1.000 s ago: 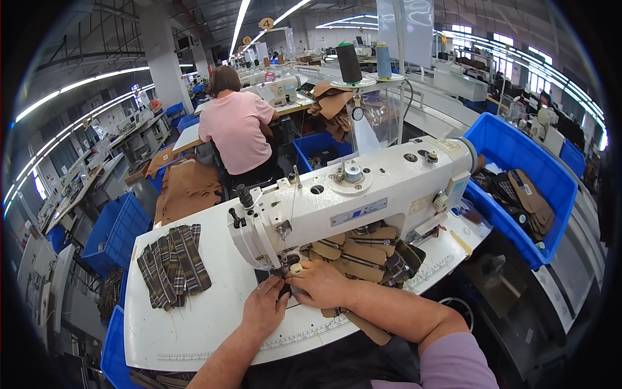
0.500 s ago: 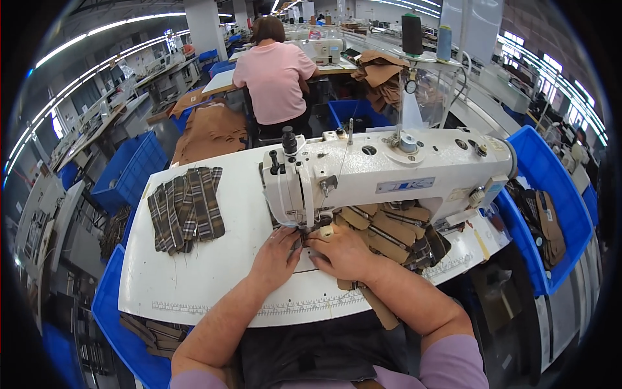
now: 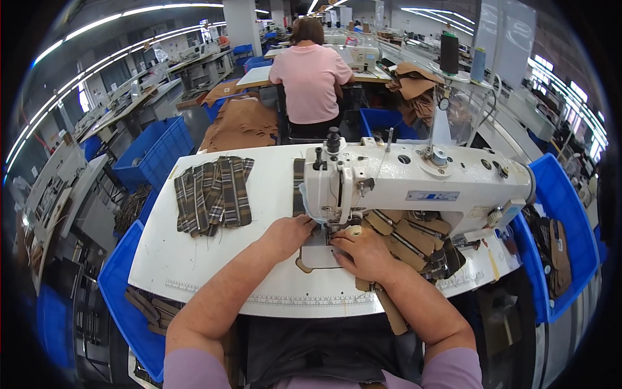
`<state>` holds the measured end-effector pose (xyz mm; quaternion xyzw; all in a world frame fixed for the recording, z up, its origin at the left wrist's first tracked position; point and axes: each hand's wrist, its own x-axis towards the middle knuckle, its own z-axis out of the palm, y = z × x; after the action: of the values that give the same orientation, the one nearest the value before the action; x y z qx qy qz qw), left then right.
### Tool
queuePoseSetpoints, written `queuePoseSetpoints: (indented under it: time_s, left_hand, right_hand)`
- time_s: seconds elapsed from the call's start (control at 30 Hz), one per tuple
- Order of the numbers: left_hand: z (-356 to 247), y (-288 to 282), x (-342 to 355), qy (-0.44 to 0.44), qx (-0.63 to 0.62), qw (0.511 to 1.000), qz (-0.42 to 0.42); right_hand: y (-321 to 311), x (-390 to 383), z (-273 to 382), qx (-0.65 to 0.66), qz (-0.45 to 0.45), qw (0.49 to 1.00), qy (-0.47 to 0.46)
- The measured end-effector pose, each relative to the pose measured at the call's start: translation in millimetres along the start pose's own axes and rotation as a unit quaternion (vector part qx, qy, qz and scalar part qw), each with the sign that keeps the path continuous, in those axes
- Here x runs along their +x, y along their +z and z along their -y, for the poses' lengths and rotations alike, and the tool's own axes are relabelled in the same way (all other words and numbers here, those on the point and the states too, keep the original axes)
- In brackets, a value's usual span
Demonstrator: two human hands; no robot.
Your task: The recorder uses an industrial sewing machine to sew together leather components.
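A white sewing machine (image 3: 414,172) stands on a pale table. My left hand (image 3: 290,235) rests beside the needle area, fingers together and fingertips at the near end of a dark plaid fabric strip (image 3: 299,188) running back past the machine head. My right hand (image 3: 364,251) lies just right of the presser foot, fingers bent and close together by the metal needle plate (image 3: 319,258). Whatever lies under its fingertips is hidden. Under the machine arm, right of that hand, sits a heap of tan and plaid fabric pieces (image 3: 411,241).
Plaid fabric strips (image 3: 215,194) lie on the table's left. Blue bins holding fabric pieces stand left (image 3: 120,285) and right (image 3: 576,285). A printed ruler scale (image 3: 304,300) follows the table's near edge. Ahead, a person in pink (image 3: 312,84) sits facing away, near brown cut pieces (image 3: 243,123).
The view has shifted, so the table and machine appear farther right. My left hand has moved leftward from the needle, and more of the plaid strip shows. The right hand stays by the presser foot.
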<state>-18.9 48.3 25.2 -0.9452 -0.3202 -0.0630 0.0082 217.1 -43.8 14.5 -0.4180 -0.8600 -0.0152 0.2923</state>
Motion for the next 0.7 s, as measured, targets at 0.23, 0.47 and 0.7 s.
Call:
queuePoseSetpoints:
  time_s: [0.23,0.47,0.7]
  left_hand:
    - [27,-6,-15,0.118,0.249,0.961,0.008]
    - [86,-37,-92,0.015,0.399,0.910,-0.106]
    - [25,-32,-108,-0.139,0.095,0.950,-0.263]
  right_hand:
    - [-2,5,6,0.018,0.002,1.000,-0.008]
    - [-2,2,5,0.011,0.003,1.000,0.007]
    - [-3,5,5,0.013,0.010,1.000,0.016]
